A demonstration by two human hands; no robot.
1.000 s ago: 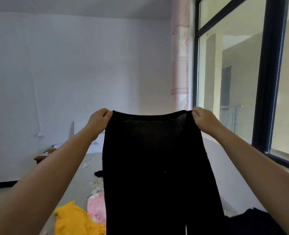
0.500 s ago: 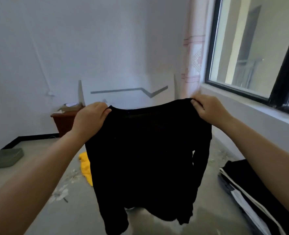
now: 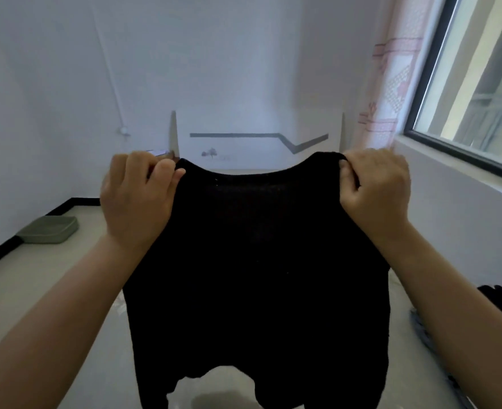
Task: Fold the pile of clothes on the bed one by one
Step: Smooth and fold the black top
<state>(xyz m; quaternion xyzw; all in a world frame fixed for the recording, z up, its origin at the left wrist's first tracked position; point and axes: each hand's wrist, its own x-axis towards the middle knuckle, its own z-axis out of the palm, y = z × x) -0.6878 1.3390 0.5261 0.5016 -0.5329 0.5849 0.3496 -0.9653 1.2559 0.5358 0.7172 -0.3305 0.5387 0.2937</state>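
Head view: a black knit garment (image 3: 255, 261) hangs in the air in front of the person, held up by its two top corners above the pale bed surface (image 3: 52, 305). Its upper edge sags in a shallow curve between the two grips, and its lower hem ends unevenly, apparently clear of the bed. The left hand (image 3: 137, 199) pinches the left corner, thumb pressed against curled fingers with cloth between them. The right hand (image 3: 376, 187) grips the right corner, its fingers (image 3: 350, 175) curled tight round a bunched fold.

Just beside the right forearm, at the frame's edge, lie other dark clothes (image 3: 500, 299), seemingly part of the pile. Beyond the garment stand a white headboard (image 3: 258, 143) with a grey zigzag line, a patterned pink curtain (image 3: 391, 84) and a dark-framed window (image 3: 465, 98). A grey-green cushion (image 3: 49, 231) rests on the floor at left.

Judged risks: the grip is narrow at each corner, so the loose knit could slip from one hand and the piece would fall in a heap. Lowered unevenly, the hanging parts may tuck underneath and crease the fold. Black on black, it could also be confused with the neighbouring dark clothes.
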